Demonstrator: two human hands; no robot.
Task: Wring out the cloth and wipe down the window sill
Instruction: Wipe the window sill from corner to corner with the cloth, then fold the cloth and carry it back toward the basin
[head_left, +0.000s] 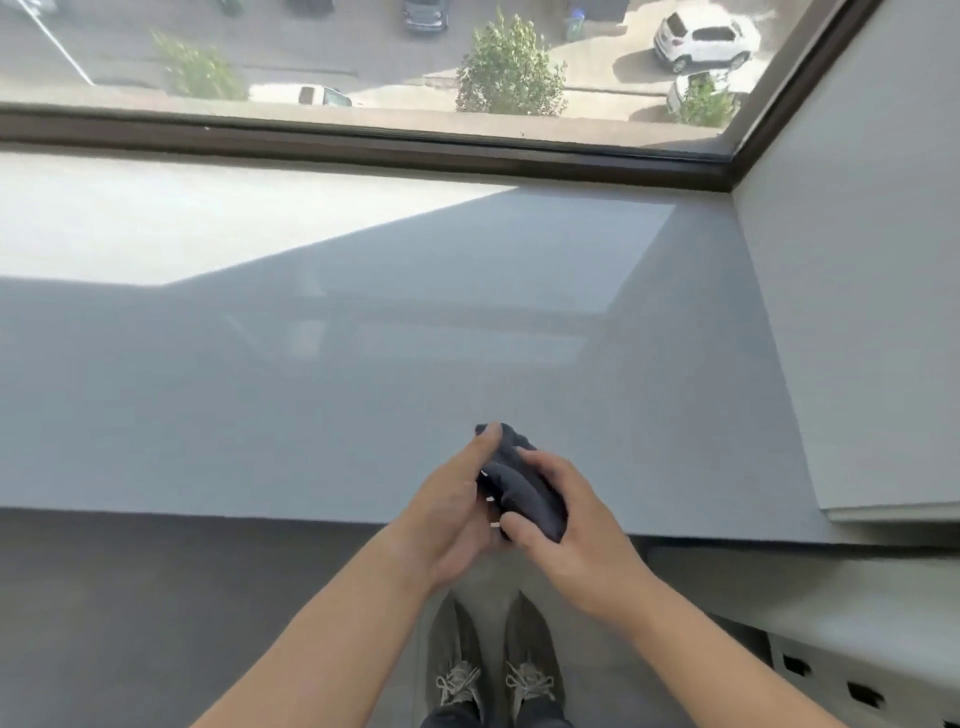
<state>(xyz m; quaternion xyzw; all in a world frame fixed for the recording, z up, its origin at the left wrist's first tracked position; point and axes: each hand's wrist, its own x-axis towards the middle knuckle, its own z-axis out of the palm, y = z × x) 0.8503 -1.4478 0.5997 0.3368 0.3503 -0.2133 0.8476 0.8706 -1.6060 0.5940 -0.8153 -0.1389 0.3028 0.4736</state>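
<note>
Head view looks straight down over my forearms to the window sill (363, 395), a broad pale grey slab that runs from its front edge near my waist up to the dark window frame (467, 150). I hold the cloth (524, 493), dark and bunched into a thick twisted roll, between both hands just above the sill's front edge, right of the middle.

My left hand (452, 514) is closed around the near side of the roll, thumb laid along the top toward the far end. My right hand (566, 525) is wrapped over the other side, fingers curled under and the thumb pressing near the lower end. Both are clenched tight on the fabric, with nothing else in them. I take this as the wringing step: the two grips oppose each other so I can turn them against one another and squeeze the roll. I cannot see any water dripping, so how damp the cloth is I cannot tell.

I keep the bundle close to my body and low because the twist needs force from both wrists. It hangs about over the sill's edge, with my shoes (493, 670) on the floor below, so drips could land on either.

Sunlight falls across the far left of the sill; the rest is in shade and faintly reflective. Wiping looks not yet begun. Next I would judge the cloth needs opening out flat before it meets the surface.
</note>
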